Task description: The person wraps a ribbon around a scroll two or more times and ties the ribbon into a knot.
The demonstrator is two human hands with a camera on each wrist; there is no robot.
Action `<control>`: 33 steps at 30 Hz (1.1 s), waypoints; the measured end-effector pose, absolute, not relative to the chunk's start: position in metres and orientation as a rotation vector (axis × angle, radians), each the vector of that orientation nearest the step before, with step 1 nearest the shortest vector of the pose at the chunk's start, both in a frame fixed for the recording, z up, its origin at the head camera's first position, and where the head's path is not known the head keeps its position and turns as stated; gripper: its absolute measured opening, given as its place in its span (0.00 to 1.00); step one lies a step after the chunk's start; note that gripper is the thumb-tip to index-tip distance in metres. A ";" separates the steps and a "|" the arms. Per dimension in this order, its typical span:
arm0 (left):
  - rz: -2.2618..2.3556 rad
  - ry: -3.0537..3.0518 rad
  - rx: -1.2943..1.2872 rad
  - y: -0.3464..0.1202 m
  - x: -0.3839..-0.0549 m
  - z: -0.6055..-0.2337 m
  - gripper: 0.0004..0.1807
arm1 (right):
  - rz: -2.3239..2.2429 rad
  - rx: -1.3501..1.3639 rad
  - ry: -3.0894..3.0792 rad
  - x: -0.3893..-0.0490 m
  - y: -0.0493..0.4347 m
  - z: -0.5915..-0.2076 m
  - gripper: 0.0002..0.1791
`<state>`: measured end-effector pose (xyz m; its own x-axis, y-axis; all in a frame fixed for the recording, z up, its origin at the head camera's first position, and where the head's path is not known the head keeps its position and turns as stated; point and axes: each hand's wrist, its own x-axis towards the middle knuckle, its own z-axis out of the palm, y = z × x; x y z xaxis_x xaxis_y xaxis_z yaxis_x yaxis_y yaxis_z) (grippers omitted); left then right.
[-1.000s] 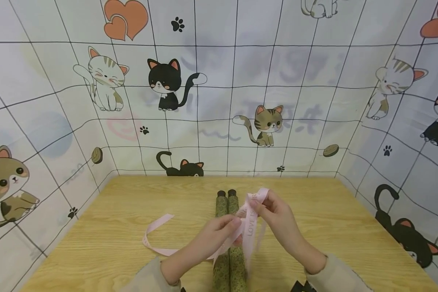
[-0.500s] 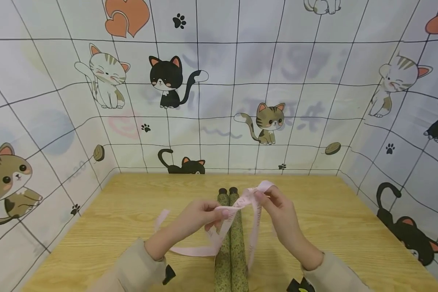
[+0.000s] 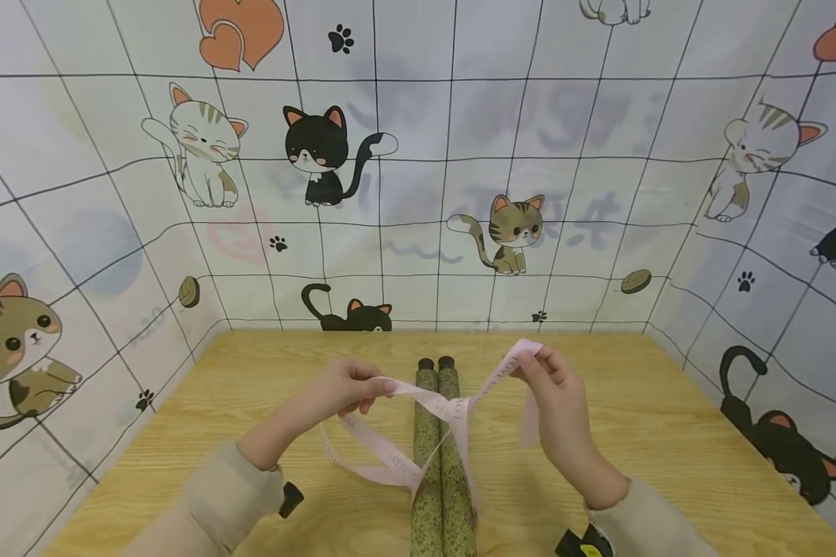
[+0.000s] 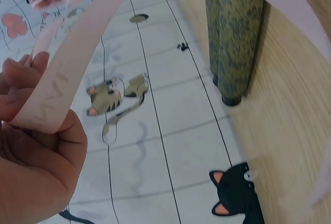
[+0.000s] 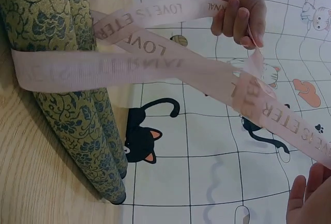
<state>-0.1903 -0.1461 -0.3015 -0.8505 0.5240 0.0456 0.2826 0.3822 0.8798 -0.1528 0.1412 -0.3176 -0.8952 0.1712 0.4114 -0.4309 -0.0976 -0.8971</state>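
Two long rolls, covered in green floral-patterned cloth with dark end caps, lie side by side; they look like a pair of scrolls. A pink ribbon printed with "LOVE IS ETERNAL" passes around them, as the right wrist view shows, and its two parts cross above them. My left hand pinches one part of the ribbon left of the rolls. On the other side, my right hand pinches the other part between thumb and fingers, held higher. Loose ribbon hangs below both hands.
The rolls lie on a light wooden table. Behind and at both sides stands a white cloth wall with grid lines and cartoon cats. Small black devices show by the sleeves.
My hands have drawn apart, the left leftward and up, the right to the right. The ribbon, earlier bunched between them, now stretches out from a crossing above the rolls.
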 end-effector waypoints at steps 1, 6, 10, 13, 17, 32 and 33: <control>1.453 2.420 0.706 -0.151 -0.192 -0.300 0.16 | 2.047 0.270 -1.780 -0.153 0.142 -0.318 0.10; 1.405 2.541 0.654 -0.171 -0.197 -0.298 0.16 | 2.047 0.227 -1.768 -0.153 0.149 -0.320 0.06; 1.302 2.628 0.649 -0.188 -0.199 -0.296 0.16 | 2.092 0.263 -1.761 -0.152 0.154 -0.322 0.08; 1.217 2.693 0.651 -0.200 -0.200 -0.294 0.14 | 2.151 0.285 -1.750 -0.151 0.158 -0.325 0.08; 1.087 2.780 0.653 -0.216 -0.202 -0.294 0.14 | 2.253 0.347 -1.699 -0.150 0.164 -0.330 0.06; 0.975 2.863 0.589 -0.261 -0.204 -0.290 0.14 | 2.377 0.343 -1.644 -0.150 0.183 -0.339 0.06; 0.999 2.873 0.603 -0.263 -0.203 -0.288 0.14 | 2.377 0.335 -1.644 -0.150 0.184 -0.340 0.05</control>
